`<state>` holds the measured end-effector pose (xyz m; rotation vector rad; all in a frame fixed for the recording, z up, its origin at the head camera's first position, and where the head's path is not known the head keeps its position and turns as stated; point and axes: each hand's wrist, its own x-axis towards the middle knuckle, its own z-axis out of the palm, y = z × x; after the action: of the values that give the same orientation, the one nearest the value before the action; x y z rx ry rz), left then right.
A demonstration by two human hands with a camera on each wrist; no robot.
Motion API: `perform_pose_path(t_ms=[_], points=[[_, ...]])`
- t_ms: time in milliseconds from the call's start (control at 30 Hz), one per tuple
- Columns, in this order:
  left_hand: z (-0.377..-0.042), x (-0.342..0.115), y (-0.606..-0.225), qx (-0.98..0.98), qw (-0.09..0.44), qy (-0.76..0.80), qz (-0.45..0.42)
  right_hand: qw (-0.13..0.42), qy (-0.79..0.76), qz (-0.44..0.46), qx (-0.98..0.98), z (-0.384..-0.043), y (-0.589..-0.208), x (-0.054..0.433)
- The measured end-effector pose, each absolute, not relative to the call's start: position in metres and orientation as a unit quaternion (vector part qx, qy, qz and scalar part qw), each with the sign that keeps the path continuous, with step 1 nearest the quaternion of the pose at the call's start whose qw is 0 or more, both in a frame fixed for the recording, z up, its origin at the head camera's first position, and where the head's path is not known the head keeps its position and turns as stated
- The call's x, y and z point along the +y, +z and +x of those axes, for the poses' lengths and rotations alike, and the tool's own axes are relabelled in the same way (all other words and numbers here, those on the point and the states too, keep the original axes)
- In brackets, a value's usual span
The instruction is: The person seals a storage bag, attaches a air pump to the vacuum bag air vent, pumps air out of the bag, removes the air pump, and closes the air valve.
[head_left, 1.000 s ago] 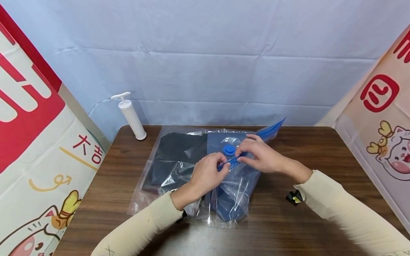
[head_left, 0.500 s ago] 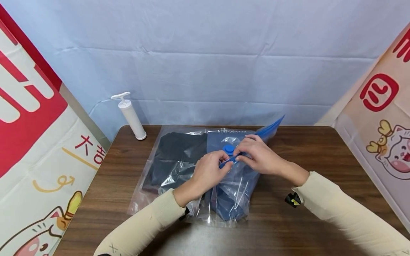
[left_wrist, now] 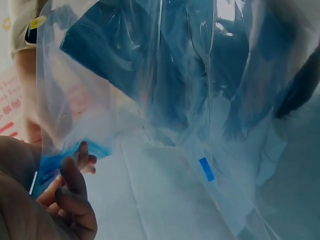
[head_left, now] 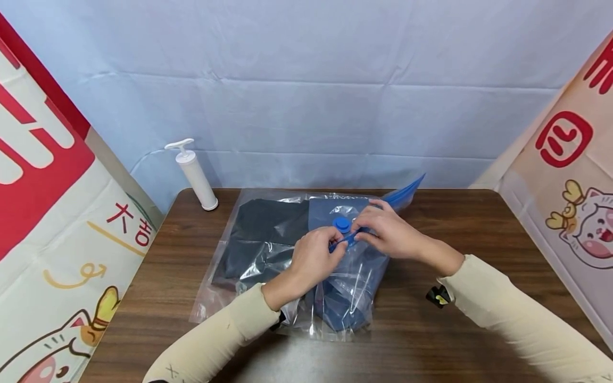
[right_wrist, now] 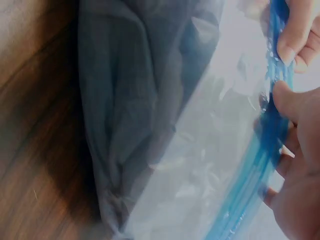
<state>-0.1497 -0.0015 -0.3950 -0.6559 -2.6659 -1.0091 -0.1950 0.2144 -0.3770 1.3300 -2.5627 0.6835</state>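
Left hand (head_left: 313, 256) has edged toward the right hand (head_left: 391, 233), both pinching the blue seal strip (right_wrist: 241, 195).

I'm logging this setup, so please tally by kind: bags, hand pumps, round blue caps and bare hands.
Blue-edged clear plastic bag: 1
White cylindrical plastic pump: 1
Round blue plastic cap: 1
Bare hands (left hand, right hand): 2
Total: 5

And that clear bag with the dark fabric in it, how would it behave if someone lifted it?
The clear bag would probably flop and sag: it creases around the dark fabric. It may feel slippery, judging by its glossy shine. The blue strip seems somewhat stiffer, as its end juts out straight past the right hand.
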Motion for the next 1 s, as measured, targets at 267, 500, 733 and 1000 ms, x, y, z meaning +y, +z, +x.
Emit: perform_pose_path(t_ms=[267, 500, 733, 1000], points=[[-0.152, -0.004, -0.396, -0.907, 0.084, -0.343, -0.229, 0.134, 0.186, 0.455, -0.861, -0.194, -0.383, 0.211], [-0.154, -0.007, -0.39, -0.917, 0.016, -0.334, -0.215, 0.06, 0.217, 0.413, -0.883, -0.196, -0.376, 0.216], [-0.154, -0.007, -0.392, -0.91, 0.038, -0.353, -0.213, 0.067, 0.222, 0.418, -0.878, -0.201, -0.375, 0.222], [-0.154, -0.005, -0.394, -0.899, 0.077, -0.363, -0.232, 0.125, 0.197, 0.438, -0.868, -0.2, -0.381, 0.218]])
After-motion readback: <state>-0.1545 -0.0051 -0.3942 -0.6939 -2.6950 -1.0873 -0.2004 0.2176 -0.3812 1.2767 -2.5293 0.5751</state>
